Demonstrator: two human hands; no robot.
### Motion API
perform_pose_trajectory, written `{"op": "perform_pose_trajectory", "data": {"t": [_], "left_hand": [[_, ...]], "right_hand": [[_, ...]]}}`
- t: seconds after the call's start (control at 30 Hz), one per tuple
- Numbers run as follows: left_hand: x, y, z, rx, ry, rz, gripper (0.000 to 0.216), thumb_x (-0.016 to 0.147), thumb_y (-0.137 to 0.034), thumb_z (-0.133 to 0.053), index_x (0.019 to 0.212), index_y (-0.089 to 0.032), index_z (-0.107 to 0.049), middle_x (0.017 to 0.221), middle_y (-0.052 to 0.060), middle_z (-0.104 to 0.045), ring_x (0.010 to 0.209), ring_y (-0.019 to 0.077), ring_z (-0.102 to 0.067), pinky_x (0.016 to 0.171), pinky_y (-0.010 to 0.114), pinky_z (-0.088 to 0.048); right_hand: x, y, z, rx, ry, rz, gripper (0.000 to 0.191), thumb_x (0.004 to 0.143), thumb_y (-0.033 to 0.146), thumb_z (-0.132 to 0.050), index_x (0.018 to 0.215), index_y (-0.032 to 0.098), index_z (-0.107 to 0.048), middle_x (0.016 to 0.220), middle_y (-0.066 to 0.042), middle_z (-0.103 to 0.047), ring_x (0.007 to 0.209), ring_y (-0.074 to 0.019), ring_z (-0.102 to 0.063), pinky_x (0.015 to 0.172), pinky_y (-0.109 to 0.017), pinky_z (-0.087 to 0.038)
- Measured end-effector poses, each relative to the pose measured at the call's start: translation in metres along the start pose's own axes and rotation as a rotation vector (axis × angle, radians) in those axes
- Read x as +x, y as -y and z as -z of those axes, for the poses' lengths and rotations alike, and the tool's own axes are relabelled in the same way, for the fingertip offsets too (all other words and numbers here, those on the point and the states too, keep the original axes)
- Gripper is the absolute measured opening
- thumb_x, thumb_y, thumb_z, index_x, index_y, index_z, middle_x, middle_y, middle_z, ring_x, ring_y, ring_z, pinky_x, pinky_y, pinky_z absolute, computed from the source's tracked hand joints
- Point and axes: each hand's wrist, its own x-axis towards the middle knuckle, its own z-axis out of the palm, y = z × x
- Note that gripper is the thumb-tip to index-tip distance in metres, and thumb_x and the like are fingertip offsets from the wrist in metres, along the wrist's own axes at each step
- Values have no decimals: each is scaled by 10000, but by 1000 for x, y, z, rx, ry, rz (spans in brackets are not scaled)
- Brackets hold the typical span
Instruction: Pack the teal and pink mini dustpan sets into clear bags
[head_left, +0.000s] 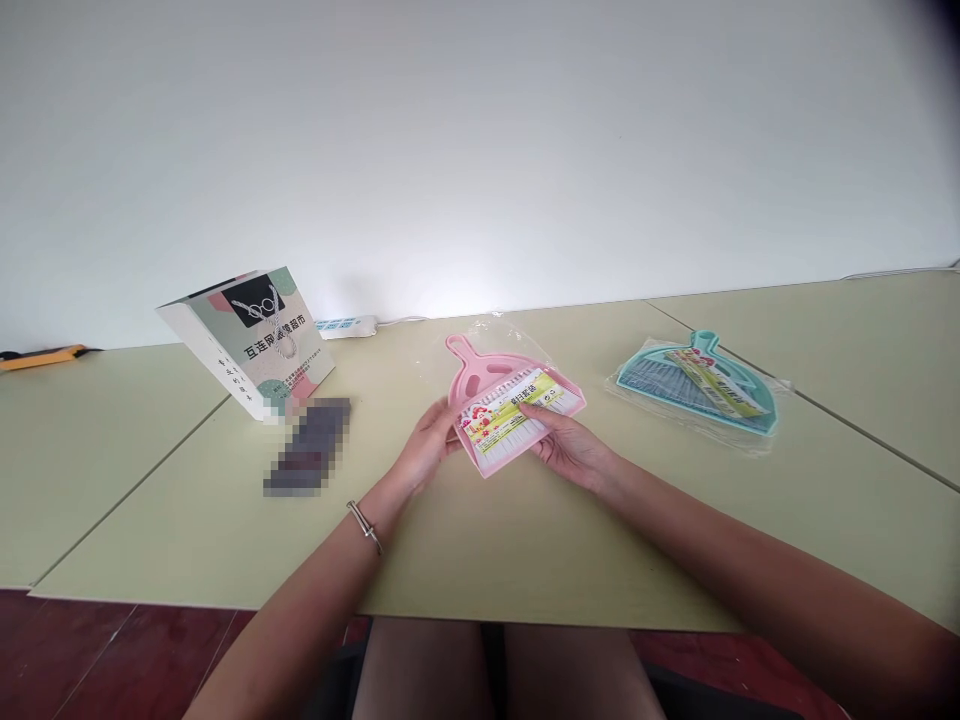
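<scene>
A small pink dustpan (489, 378) with a brush and a colourful paper label lies tilted just above the pale green table (465, 540), its handle pointing away from me. My left hand (426, 443) grips its left edge. My right hand (568, 445) holds its right front edge, with the thumb on the label. A crumpled clear plastic wrapper (491, 328) lies behind the pan.
A teal dustpan set in a clear bag (701, 388) lies to the right. At the left stand a printed paper bag (251, 340) and a blurred dark object (309, 447). A white power strip (346, 326) sits by the wall.
</scene>
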Motion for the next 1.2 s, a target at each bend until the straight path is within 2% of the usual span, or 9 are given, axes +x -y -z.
{"op": "perform_pose_trajectory", "data": {"t": [0.17, 0.43, 0.57, 0.67, 0.77, 0.87, 1.0, 1.1, 1.2], "left_hand": [[-5, 8, -3, 62, 114, 167, 346, 769, -347, -679, 1042, -159, -578, 1031, 103, -685, 865, 190, -657, 747, 330, -541], [-4, 2, 0, 57, 31, 136, 291, 771, -286, -664, 1003, -140, -566, 1014, 115, -694, 845, 185, -670, 719, 307, -545], [-2, 1, 4, 69, 33, 125, 321, 739, -300, -692, 986, -134, -573, 978, 114, -705, 801, 190, -678, 688, 305, -548], [-1, -2, 8, 68, 49, 95, 327, 712, -298, -714, 964, -135, -584, 948, 101, -714, 744, 173, -678, 629, 269, -542], [0, -3, 11, 79, 63, 101, 315, 693, -292, -724, 934, -133, -597, 907, 91, -722, 705, 162, -675, 595, 250, -535], [1, -3, 12, 69, 66, 134, 291, 698, -299, -713, 918, -133, -620, 875, 91, -728, 705, 168, -679, 591, 247, -534], [4, -1, 14, 27, -2, 161, 290, 733, -374, -685, 873, -121, -667, 855, 100, -728, 714, 161, -672, 609, 240, -526], [6, -2, 18, 78, -80, 170, 351, 739, -461, -669, 832, -123, -674, 791, 83, -715, 606, 117, -625, 534, 206, -478], [5, -6, 20, 100, -86, 173, 399, 736, -507, -657, 901, -144, -675, 872, 79, -707, 647, 105, -617, 567, 204, -480]], "right_hand": [[1, 0, 1, -43, 6, 17, 206, 774, 101, -627, 953, 203, -620, 971, -12, -722, 895, -134, -689, 717, -164, -592], [4, 14, 6, -120, -162, -51, 83, 837, 244, -598, 867, 177, -638, 840, -29, -733, 734, -109, -688, 618, -173, -585], [5, 20, 13, -451, -195, -13, 233, 797, 366, -639, 737, 141, -645, 605, -40, -676, 490, -98, -599, 443, -173, -493], [6, 26, 22, -783, -201, 70, 442, 717, 560, -643, 552, 161, -549, 389, 16, -484, 355, -74, -419, 335, -195, -326], [10, 31, 28, -944, -347, 223, 404, 611, 520, -738, 650, 193, -505, 523, 33, -527, 449, -89, -463, 360, -198, -320], [11, 32, 29, -792, -421, 295, 487, 539, 344, -821, 864, 234, -476, 782, 0, -631, 631, -146, -605, 467, -228, -472], [7, 29, 22, -433, -168, 87, 417, 655, 225, -759, 963, 223, -478, 844, -55, -691, 694, -182, -671, 596, -287, -571], [4, 29, 18, -321, -72, 29, 257, 727, 207, -703, 920, 181, -535, 862, -79, -713, 738, -168, -688, 630, -254, -588], [4, 31, 21, -275, 16, 15, 294, 718, 144, -708, 965, 178, -550, 942, -75, -719, 816, -149, -697, 713, -223, -592]]}}
